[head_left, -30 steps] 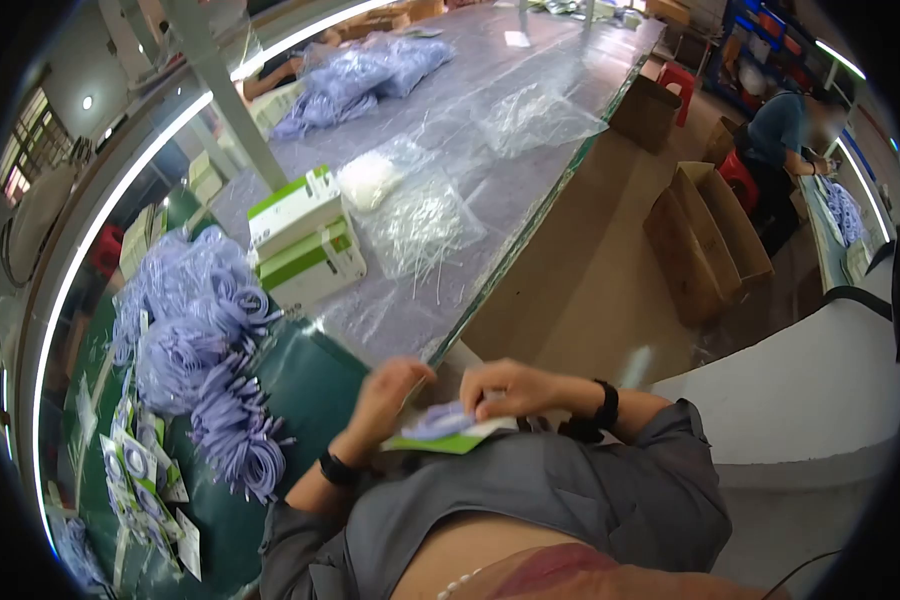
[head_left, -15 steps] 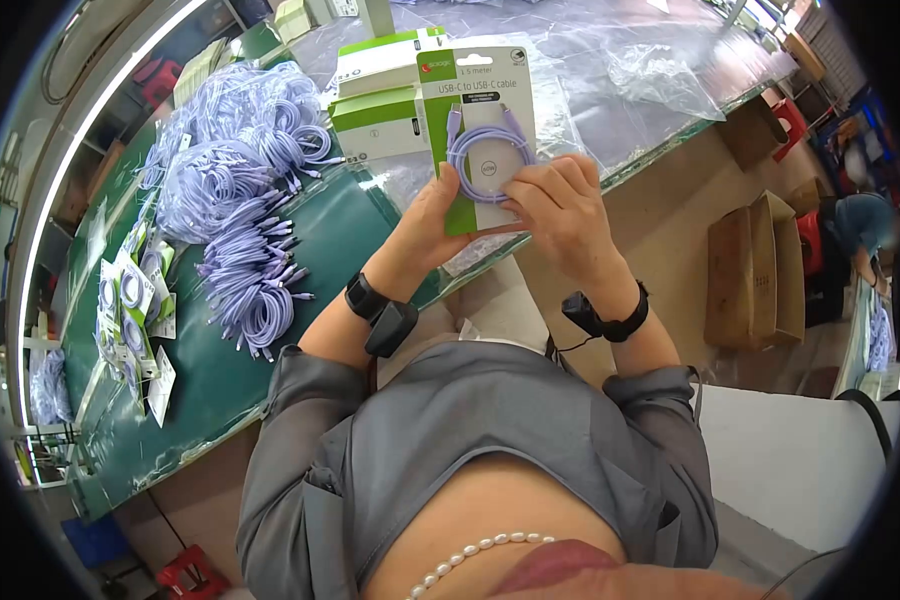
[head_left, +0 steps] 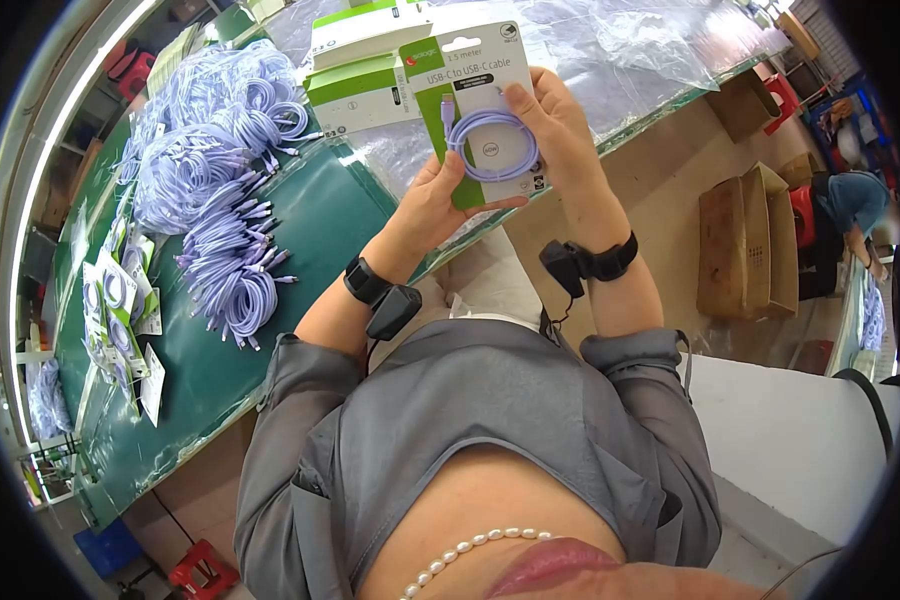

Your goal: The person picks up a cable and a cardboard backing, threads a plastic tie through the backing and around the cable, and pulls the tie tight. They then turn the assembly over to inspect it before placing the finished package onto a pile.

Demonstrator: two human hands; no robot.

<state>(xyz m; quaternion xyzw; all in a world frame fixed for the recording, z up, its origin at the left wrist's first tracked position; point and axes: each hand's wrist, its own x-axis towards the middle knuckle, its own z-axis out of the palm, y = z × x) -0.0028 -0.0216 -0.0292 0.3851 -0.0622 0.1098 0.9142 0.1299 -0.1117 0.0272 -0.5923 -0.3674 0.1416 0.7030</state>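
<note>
The right hand (head_left: 568,135) has moved from the coil's lower right up to the card's upper right. Leftmost, carded cables (head_left: 116,310) lie beside heaped lilac cables (head_left: 195,180). Green-and-white boxes (head_left: 355,95) sit stacked, contents hidden. The left hand (head_left: 427,200), partly closed, pinches the card (head_left: 470,65) above the table's edge; its lilac cable (head_left: 490,178) is coiled, one plug upright. The right hand, half closed, grips opposite. Rightmost, a cardboard carton (head_left: 735,250) stands open, contents unclear.
</note>
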